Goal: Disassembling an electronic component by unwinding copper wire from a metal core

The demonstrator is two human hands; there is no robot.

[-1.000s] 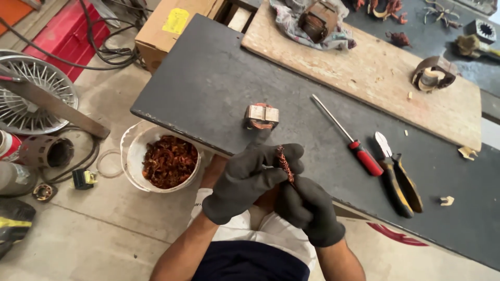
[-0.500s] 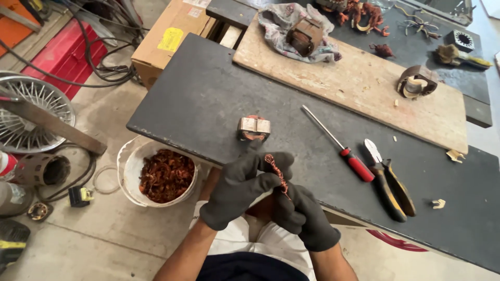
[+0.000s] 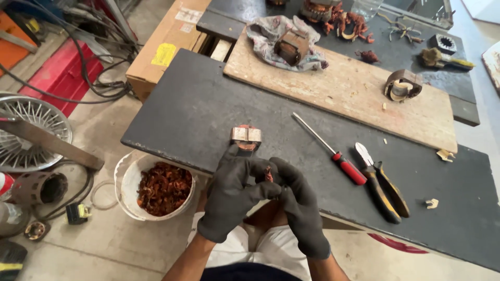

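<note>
The bench (image 3: 208,104) is one dark, matt slab, its near edge running from the left corner down toward the right; most of its left half lies bare, leaving open room around the hands. Along its far edge rests one pale, scuffed wooden board (image 3: 344,88), rectangular, carrying a crumpled rag (image 3: 312,60) at its left end and a rusty ring-shaped part (image 3: 402,86) toward its right. Below the bench's near left corner, on the floor, stands one round white bucket (image 3: 121,182) filled with tangled copper-red wire scraps (image 3: 162,188).

Right of the middle of the bench lie two tools side by side — one red-handled screwdriver (image 3: 333,151) with a thin steel shaft, and one pair of dark-handled pliers (image 3: 383,182) just beyond it.

Just inside the near edge sits one small blocky motor core (image 3: 246,137), metal faces with copper at its middle. The left hand (image 3: 234,200) and right hand (image 3: 297,205), both in black gloves, meet just off the near edge — the left thumb reaches up to touch the core. Each grip is clenched, the fingertips pinching one short coppery wire strand (image 3: 269,174) between the two hands.
</note>
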